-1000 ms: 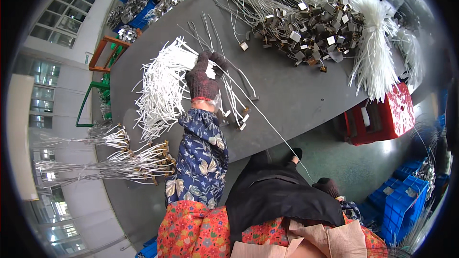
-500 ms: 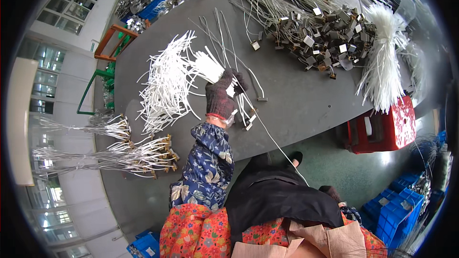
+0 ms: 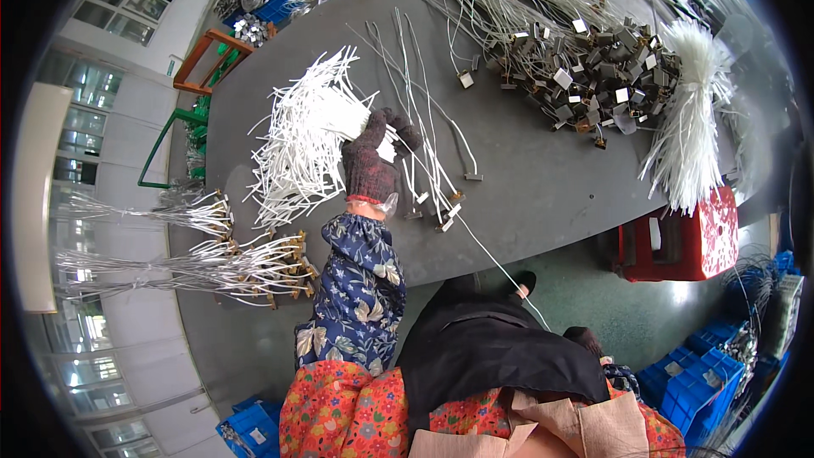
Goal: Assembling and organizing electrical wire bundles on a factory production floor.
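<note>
My left hand [image 3: 377,153], in a dark knitted glove with a red cuff, is closed around a bunch of white tubes [image 3: 339,119] at the edge of a loose pile of white tubes [image 3: 297,148]. Several thin wires [image 3: 411,68] with small metal ends lie on the table beside and under its fingers. One long white wire [image 3: 492,259] runs from there over the table edge toward my lap. My right hand [image 3: 583,340], also dark-gloved, is low at the right beside the black apron [image 3: 500,348]. Its fingers are mostly hidden.
A grey table [image 3: 526,195] carries a heap of wires with metal blocks [image 3: 585,72] and a white strand bundle [image 3: 695,110] at the right. Tied wire bundles [image 3: 195,267] lie left. A red stool [image 3: 678,242] and blue crates [image 3: 691,382] stand to the right.
My left hand has moved left with the bunch of white tubes, bringing it against the loose pile. The right hand stays low beside the apron. The whole view has shifted slightly.
</note>
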The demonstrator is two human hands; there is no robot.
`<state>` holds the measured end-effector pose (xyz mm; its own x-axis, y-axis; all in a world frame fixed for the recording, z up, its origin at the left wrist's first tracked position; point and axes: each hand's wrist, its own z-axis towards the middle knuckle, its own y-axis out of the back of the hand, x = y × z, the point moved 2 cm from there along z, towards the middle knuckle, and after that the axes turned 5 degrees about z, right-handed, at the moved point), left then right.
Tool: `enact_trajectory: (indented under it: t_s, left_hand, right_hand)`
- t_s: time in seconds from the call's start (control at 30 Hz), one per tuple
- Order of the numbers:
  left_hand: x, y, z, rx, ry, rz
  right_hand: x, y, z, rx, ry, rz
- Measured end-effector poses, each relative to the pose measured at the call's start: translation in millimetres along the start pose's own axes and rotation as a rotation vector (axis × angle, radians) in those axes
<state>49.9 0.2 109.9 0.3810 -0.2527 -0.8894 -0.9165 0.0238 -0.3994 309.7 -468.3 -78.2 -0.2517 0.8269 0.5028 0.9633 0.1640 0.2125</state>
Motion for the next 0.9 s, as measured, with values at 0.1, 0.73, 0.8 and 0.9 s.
enact_trajectory:
  t_s: [0.1, 0.73, 0.8, 0.9]
  left_hand:
    - [-7.4, -1.0, -3.5, 0.012, 0.003, -0.116]
    - [-19.6, 0.1, -2.8, -0.015, -0.083, 0.008]
    - [-21.8, -0.5, -3.6, -0.015, -0.086, -0.047]
    - [-28.5, -7.9, -11.5, -0.023, -0.096, 0.019]
  right_hand:
    - [-1.9, -4.9, 5.8, 0.032, -0.031, 0.009]
    - [36.4, 12.0, -6.3, 0.125, 0.102, -0.018]
    - [14.8, 7.6, 10.6, 0.13, 0.073, 0.01]
    - [0.6, 5.6, 14.1, 0.116, 0.103, 0.059]
